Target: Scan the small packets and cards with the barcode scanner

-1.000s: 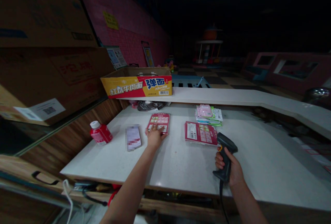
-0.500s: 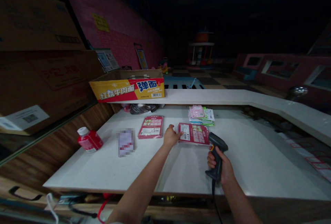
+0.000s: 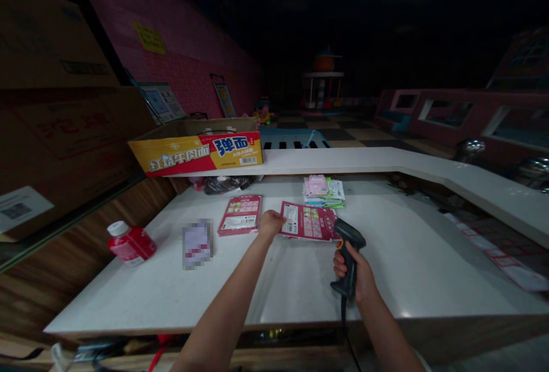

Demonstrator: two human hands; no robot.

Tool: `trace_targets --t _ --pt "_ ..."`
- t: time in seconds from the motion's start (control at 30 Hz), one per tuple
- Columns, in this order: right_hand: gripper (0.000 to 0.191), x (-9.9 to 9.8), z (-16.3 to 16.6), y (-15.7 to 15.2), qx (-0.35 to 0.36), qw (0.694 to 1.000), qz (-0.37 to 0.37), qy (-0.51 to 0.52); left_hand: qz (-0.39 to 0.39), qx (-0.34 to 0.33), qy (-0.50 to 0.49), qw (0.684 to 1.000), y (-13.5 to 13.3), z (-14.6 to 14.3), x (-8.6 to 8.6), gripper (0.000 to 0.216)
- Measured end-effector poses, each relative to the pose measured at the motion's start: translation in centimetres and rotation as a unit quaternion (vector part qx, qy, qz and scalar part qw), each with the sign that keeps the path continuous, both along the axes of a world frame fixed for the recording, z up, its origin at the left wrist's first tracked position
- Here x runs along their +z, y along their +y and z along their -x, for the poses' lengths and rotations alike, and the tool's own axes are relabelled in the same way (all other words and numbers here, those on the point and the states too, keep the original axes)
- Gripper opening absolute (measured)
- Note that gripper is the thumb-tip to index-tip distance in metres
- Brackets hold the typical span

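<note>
My left hand (image 3: 271, 224) pinches the left edge of a red flat packet (image 3: 309, 221) lying on the white counter (image 3: 412, 257). My right hand (image 3: 359, 275) is wrapped round the grip of a black barcode scanner (image 3: 348, 252), whose head points at that packet from just right of it. A second red packet (image 3: 241, 214) lies flat to the left of my left hand. Behind them sits a small stack of pink and green packets (image 3: 322, 190).
A red bottle with a white cap (image 3: 129, 242) lies at the counter's left, beside a blurred card (image 3: 197, 243). A yellow-and-red carton (image 3: 198, 146) stands on the raised ledge, with a dark bag (image 3: 225, 183) under it. Big cardboard boxes (image 3: 51, 103) fill the left.
My left hand left the left-hand red packet, moved right and took hold of the other red packet's edge. The scanner hand stayed beside it while the view shifted left.
</note>
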State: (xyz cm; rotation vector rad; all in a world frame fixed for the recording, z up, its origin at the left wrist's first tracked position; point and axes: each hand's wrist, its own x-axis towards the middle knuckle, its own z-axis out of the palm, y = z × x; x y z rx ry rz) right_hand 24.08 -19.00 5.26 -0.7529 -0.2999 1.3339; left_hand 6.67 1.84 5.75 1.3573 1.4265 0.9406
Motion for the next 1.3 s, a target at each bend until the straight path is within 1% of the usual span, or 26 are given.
trace_targets --t 0.07,0.13,0.2,0.3,0.37,0.47,0.6,0.7,0.77,0.87,0.93,1.0,1.07,1.17,1.23,1.3 --pt "0.039 -0.1 0.0 -0.1 0.006 1.000 -0.003 -0.006 0.080 -0.029 -0.115 0.990 -0.3 0.7 0.0 0.027" --pt "0.039 -0.1 0.0 -0.2 0.017 1.000 -0.006 -0.014 0.124 -0.063 -0.202 0.969 -0.7 1.8 0.0 0.026" --pt "0.039 -0.1 0.1 -0.3 0.029 0.999 -0.008 -0.023 0.128 -0.078 -0.258 0.954 -1.3 3.2 -0.1 0.026" --pt "0.037 -0.2 0.2 -0.4 0.039 0.999 -0.010 -0.025 0.112 -0.075 -0.339 0.931 -2.6 5.1 -0.5 0.028" --pt "0.036 -0.3 0.2 -0.5 0.041 0.999 -0.011 -0.022 0.104 -0.062 -0.392 0.912 -3.5 5.9 -0.9 0.029" --pt "0.037 -0.7 0.1 -0.5 0.047 0.999 -0.014 -0.023 0.093 -0.026 -0.441 0.892 -4.6 6.1 -1.4 0.034" --pt "0.039 -0.9 0.0 -0.5 0.041 0.998 -0.012 -0.047 0.046 0.032 -0.487 0.872 -5.1 5.5 -2.0 0.042" --pt "0.043 -0.7 0.5 -0.3 0.036 0.995 0.017 -0.093 0.024 0.050 -0.508 0.859 -5.0 5.2 -2.5 0.048" --pt "0.047 -0.4 1.5 -0.2 0.035 0.989 0.043 -0.137 0.017 0.058 -0.513 0.856 -5.0 5.2 -2.8 0.051" --pt "0.050 0.5 3.8 0.2 0.059 0.974 0.067 -0.206 0.019 0.063 -0.504 0.861 -5.0 5.2 -3.3 0.049" --pt "0.049 1.3 5.6 0.5 0.078 0.962 0.073 -0.251 0.019 0.055 -0.496 0.866 -4.9 5.2 -3.6 0.046" --pt "0.048 2.2 7.3 0.7 0.092 0.953 0.072 -0.281 0.013 0.045 -0.496 0.867 -4.9 5.2 -3.8 0.049" --pt "0.048 3.2 8.5 0.8 0.100 0.948 0.064 -0.296 0.007 0.042 -0.501 0.865 -4.8 5.2 -4.0 0.056" --pt "0.048 4.4 9.6 0.6 0.090 0.949 0.058 -0.296 0.006 0.046 -0.499 0.865 -4.9 5.1 -4.0 0.064" --pt "0.048 5.0 9.8 0.5 0.085 0.951 0.057 -0.292 -0.002 0.048 -0.495 0.867 -5.0 4.9 -3.8 0.065" --pt "0.048 5.3 9.9 0.3 0.082 0.951 0.057 -0.292 -0.020 0.048 -0.479 0.876 -5.1 4.7 -3.6 0.063"
